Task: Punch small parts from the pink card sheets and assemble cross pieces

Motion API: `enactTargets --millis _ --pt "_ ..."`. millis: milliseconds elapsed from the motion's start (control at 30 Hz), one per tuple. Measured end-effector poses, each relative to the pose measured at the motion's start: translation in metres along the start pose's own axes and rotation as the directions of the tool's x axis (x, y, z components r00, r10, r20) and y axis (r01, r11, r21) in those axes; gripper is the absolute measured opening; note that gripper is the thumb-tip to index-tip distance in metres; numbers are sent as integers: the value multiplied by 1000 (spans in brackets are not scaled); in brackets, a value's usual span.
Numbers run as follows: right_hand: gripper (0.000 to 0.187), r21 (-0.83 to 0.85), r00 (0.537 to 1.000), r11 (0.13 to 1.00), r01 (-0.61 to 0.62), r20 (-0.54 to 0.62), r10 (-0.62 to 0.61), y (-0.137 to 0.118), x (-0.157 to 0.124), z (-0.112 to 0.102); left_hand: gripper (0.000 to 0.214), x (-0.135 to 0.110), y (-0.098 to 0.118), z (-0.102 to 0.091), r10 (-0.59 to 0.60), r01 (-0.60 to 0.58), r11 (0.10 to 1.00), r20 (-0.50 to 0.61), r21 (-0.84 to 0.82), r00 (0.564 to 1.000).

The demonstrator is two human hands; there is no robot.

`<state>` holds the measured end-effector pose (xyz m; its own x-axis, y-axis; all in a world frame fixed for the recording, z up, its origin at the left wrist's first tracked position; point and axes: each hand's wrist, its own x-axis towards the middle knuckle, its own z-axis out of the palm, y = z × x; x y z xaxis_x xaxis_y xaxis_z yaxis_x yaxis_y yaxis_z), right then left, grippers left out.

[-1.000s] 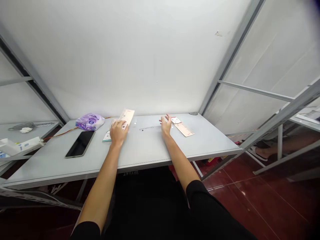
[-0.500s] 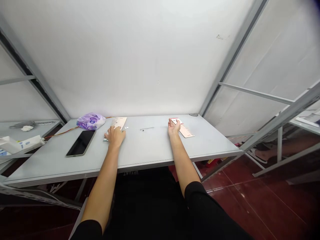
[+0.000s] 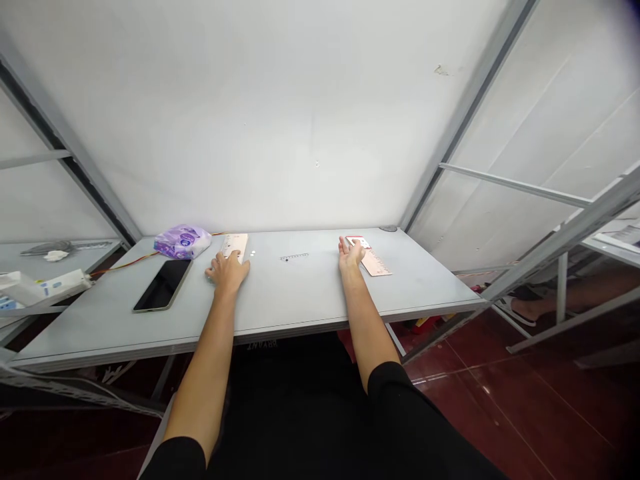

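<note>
The left hand lies over the near end of a pale ruler on the grey table — whether it grips, I cannot tell. The right hand is open, fingers spread, reaching a red-and-white card at 12 o'clock, a wooden ruler at 3 o'clock. A black smartphone and purple bag lie at the left hand's 9 and 10 o'clock.

"What's the ruler made of?"
"Matt pale wood, or maybe card."
"The phone?"
"Glossy glass."
"And the bench?"
"Smooth, matt."
"That packet?"
"Shiny, crinkled plastic."
</note>
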<state>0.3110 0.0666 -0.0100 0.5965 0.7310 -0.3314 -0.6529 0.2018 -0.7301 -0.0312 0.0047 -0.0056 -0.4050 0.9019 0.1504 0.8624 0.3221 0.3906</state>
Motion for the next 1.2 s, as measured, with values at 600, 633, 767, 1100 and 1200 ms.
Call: enactTargets --millis 600,633,767,1100,1200 --pt "63 -43 994 994 104 -34 -106 -2 0 -2 44 -3 8 -1 53 -61 996 -105 -72 993" --pt "60 -40 993 994 106 -40 -108 -3 1 -2 44 -4 9 -3 60 -72 993 -127 -89 990" --pt "45 -42 992 992 116 -51 -118 -4 4 -3 42 -6 13 -6 88 -111 986 -178 -128 980" --pt "28 -166 989 980 107 121 -87 14 -6 6 36 -3 16 -7 138 -162 977 -165 -141 976" --pt "26 -165 989 984 65 144 -42 15 -9 6 36 -4 16 -7 153 -176 972 -150 -158 977"
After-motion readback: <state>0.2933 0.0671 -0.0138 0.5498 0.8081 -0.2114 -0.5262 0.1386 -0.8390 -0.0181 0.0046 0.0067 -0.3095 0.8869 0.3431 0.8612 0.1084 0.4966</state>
